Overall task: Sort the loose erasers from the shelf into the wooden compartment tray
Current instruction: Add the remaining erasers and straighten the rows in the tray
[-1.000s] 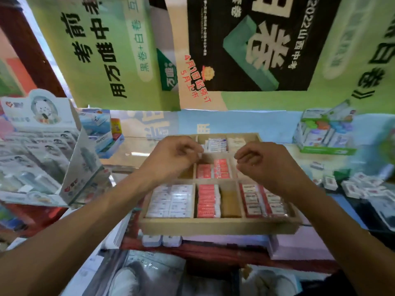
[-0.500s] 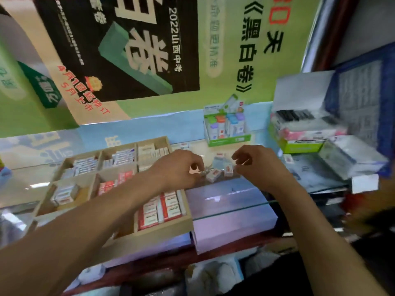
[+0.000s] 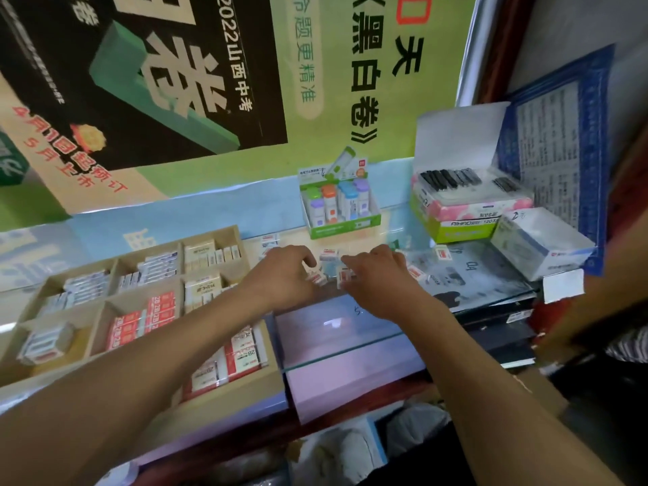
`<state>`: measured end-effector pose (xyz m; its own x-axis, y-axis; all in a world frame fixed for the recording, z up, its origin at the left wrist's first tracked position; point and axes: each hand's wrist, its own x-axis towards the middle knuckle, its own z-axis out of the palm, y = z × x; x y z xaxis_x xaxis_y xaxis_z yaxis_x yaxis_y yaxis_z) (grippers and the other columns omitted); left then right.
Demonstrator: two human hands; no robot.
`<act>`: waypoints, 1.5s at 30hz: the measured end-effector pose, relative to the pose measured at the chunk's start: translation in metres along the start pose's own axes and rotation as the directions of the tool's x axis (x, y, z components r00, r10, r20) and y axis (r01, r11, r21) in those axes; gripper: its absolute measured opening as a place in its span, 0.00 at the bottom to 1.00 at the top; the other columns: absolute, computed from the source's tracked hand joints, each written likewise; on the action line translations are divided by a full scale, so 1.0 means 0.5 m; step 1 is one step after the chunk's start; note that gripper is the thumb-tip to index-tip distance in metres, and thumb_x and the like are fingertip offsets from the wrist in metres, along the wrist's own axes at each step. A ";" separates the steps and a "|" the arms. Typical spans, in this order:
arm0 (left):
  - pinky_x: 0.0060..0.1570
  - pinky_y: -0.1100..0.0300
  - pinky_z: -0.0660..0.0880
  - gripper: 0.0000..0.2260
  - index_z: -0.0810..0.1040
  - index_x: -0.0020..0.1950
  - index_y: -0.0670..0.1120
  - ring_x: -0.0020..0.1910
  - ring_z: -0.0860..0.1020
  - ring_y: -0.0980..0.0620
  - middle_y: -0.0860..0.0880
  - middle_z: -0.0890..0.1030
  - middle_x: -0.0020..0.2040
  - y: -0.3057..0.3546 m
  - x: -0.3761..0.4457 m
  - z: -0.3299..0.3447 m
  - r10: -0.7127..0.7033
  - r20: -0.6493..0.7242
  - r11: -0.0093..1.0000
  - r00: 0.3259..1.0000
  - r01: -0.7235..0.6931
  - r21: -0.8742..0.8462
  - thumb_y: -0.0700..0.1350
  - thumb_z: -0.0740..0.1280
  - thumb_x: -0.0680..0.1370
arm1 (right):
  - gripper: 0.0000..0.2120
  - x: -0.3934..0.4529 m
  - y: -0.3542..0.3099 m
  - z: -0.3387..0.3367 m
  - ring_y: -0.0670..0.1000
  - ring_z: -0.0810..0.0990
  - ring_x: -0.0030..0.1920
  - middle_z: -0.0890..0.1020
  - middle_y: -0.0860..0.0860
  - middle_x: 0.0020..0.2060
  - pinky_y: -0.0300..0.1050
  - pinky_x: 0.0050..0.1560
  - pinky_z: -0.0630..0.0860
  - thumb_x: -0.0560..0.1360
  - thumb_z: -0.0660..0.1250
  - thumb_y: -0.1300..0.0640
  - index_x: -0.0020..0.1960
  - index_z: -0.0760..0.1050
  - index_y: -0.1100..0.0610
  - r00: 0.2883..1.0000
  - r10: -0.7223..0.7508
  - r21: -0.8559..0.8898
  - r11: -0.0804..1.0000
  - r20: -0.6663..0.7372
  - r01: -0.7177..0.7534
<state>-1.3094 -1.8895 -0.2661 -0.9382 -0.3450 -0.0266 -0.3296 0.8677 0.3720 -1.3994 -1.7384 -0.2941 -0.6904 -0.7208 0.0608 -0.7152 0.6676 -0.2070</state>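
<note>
Two bare forearms reach in from the lower frame, sleeveless to the edge of view; left hand (image 3: 280,275) and right hand (image 3: 377,275), beside the wooden tray (image 3: 242,387), wear no rings, watch or gloves.

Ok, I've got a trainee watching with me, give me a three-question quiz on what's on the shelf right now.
1. True or false: both hands are at the loose erasers on the glass shelf, right of the wooden tray.
2. What stands behind the hands by the wall? A) green display box of coloured tubes B) a kettle C) a stack of plates
3. Fill in: the left hand pinches a small ____.

Key
1. True; the right hand is there too, fingers curled on an eraser.
2. A, the green display box.
3. eraser.
</note>
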 end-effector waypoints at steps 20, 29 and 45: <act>0.50 0.69 0.77 0.14 0.82 0.50 0.50 0.50 0.79 0.62 0.57 0.81 0.49 -0.104 -0.236 -0.094 0.068 -0.406 0.899 0.911 -0.232 -0.372 0.38 0.77 0.69 | 0.26 -0.071 -0.179 -0.067 0.59 0.83 0.51 0.83 0.58 0.50 0.53 0.53 0.81 0.68 0.68 0.78 0.60 0.78 0.57 0.960 -0.277 0.905 0.417 0.043 0.080; 0.51 0.67 0.78 0.12 0.84 0.50 0.46 0.49 0.80 0.60 0.53 0.83 0.49 -0.167 -0.311 -0.122 0.131 -0.513 0.923 0.849 -0.293 -0.249 0.37 0.77 0.69 | 0.12 -0.074 -0.274 -0.057 0.54 0.85 0.48 0.86 0.53 0.45 0.56 0.56 0.79 0.68 0.76 0.54 0.51 0.81 0.55 0.941 -0.310 0.923 0.386 0.134 -0.005; 0.53 0.61 0.74 0.06 0.82 0.47 0.53 0.50 0.77 0.56 0.54 0.80 0.49 -0.435 -0.443 -0.136 -0.366 -0.573 0.923 0.734 0.208 -0.323 0.42 0.72 0.74 | 0.09 -0.023 -0.509 -0.024 0.46 0.83 0.42 0.83 0.45 0.39 0.43 0.42 0.79 0.70 0.74 0.56 0.48 0.78 0.50 0.926 -0.372 0.742 0.637 0.061 0.207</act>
<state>-1.0226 -2.0263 -0.2780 -0.5077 -0.7752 0.3759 -0.4654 0.6139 0.6376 -1.2106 -1.8977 -0.2304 -0.3668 -0.9273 0.0741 -0.5185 0.1376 -0.8439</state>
